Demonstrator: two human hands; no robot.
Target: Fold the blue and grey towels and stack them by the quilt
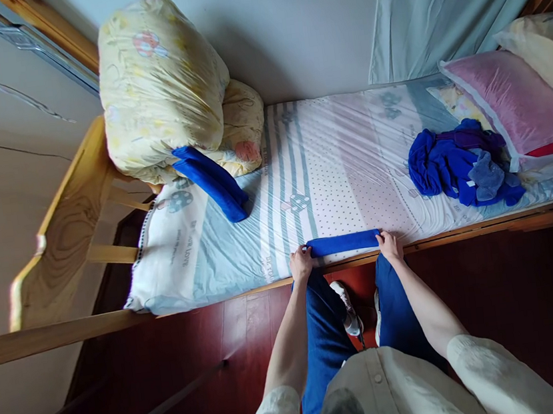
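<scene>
A narrow folded blue cloth (pixel 344 243) lies stretched along the front edge of the bed. My left hand (pixel 302 262) pinches its left end and my right hand (pixel 389 245) grips its right end. Farther left, another long folded blue cloth (pixel 216 186) rests at a slant on the mattress, its upper end against a yellow quilt. On the right side sits a crumpled heap of blue cloths (pixel 453 165), with a greyish-blue piece on top, beside the pillows.
The patterned bed sheet (pixel 340 192) spans the mattress. A bulky yellow quilt (pixel 160 80) stands at the back left, near the wooden headboard (pixel 72 225). A pink pillow (pixel 520 100) lies at right. A wooden rail (pixel 55 336) runs along the lower left.
</scene>
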